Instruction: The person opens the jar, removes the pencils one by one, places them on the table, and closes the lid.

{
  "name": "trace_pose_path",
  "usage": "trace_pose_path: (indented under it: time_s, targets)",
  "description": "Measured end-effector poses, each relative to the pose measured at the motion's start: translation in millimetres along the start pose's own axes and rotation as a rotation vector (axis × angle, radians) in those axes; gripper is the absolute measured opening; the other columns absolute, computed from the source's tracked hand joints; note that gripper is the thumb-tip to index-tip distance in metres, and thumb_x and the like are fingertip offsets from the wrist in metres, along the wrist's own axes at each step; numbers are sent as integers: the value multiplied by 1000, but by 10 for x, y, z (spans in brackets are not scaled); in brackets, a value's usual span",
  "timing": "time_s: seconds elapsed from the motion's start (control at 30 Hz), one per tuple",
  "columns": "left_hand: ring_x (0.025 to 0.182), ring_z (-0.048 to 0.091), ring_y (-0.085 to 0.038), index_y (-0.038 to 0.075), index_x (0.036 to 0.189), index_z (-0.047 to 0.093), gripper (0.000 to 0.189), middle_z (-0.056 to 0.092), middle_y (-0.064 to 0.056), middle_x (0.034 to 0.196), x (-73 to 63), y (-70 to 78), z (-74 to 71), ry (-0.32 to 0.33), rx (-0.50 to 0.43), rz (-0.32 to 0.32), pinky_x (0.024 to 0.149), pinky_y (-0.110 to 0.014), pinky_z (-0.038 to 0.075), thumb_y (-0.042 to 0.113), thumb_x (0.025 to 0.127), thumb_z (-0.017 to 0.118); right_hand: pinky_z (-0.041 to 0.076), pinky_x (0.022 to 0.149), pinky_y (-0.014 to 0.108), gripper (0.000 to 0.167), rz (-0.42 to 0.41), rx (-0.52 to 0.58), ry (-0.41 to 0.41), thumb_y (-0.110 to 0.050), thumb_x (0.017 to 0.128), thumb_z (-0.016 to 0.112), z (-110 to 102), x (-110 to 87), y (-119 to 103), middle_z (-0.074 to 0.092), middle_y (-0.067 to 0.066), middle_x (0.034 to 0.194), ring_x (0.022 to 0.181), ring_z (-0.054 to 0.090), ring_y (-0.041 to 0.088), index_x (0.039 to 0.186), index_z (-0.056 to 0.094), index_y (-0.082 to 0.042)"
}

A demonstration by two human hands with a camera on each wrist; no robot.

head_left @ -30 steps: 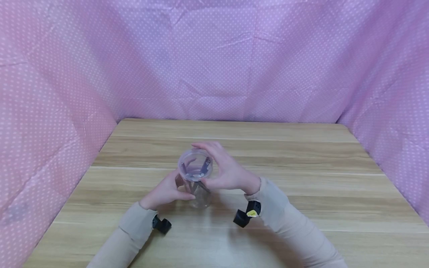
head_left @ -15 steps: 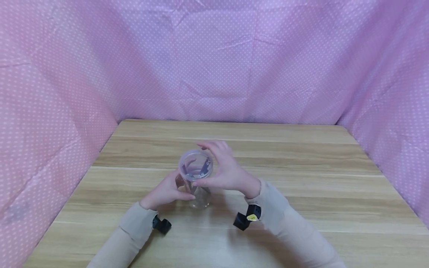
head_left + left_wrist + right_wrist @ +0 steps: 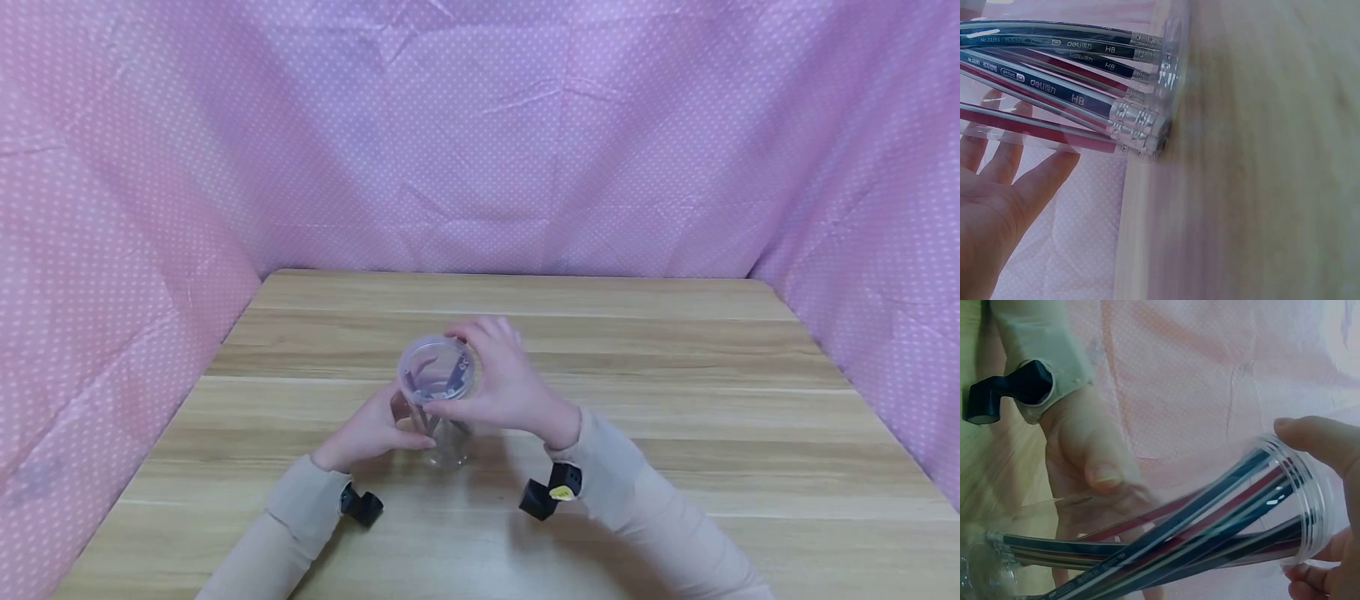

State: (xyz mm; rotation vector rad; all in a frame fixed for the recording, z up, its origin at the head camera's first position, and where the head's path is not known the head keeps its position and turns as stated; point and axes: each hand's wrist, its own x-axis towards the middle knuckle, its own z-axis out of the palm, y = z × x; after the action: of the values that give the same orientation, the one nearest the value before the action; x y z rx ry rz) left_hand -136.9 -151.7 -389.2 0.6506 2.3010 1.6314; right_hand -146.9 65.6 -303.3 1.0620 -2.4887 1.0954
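Note:
A clear plastic jar (image 3: 448, 450) stands upright on the table in the head view, with a round see-through lid (image 3: 437, 367) on top. Dark blue and red striped pencils (image 3: 1054, 84) lean inside, their eraser ends at the jar's bottom; some bear "deli" and "HB". My left hand (image 3: 371, 429) holds the jar's body from the left, thumb in front and fingers behind. From the right, my right hand (image 3: 513, 387) grips the lid's edge, its thumb on the near side and fingers on the far side. The right wrist view shows several pencils (image 3: 1210, 531) reaching up to the lid.
The wood-grain table (image 3: 675, 358) extends around the jar on all sides. Pink polka-dot cloth (image 3: 480, 150) hangs behind it and along both sides. Each wrist carries a small black camera (image 3: 551, 492) over a beige sleeve.
My right thumb has slid left along the lid's near edge while the fingers shifted right along its far edge. The left hand and the jar stay nearly in place.

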Motion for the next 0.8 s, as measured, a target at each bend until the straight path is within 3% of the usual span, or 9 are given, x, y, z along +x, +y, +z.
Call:
trace_pose_path:
  time_s: [0.3,0.53,0.8]
  targets:
    - [130,43,-34,12,143,34,84,45,-10,142,-5,-4,-4,3,6,13,107,-57,32,3,72,78,34,99,48,75,-27,86,-138,-27,65,85,-86,58,62,53,9,122,116,41,24,129,54,-4]
    - [129,43,-34,12,145,32,87,46,-10,141,2,-2,5,9,8,-6,107,-56,31,3,72,78,36,99,47,75,-91,101,-189,-25,65,84,-145,94,121,53,11,124,118,41,25,130,54,-2]
    - [128,45,-33,13,144,34,85,48,-10,139,3,3,12,12,-4,-25,107,-56,31,2,72,78,36,102,48,74,-93,108,-234,-25,68,83,-178,108,130,50,12,132,125,39,27,132,52,-3]
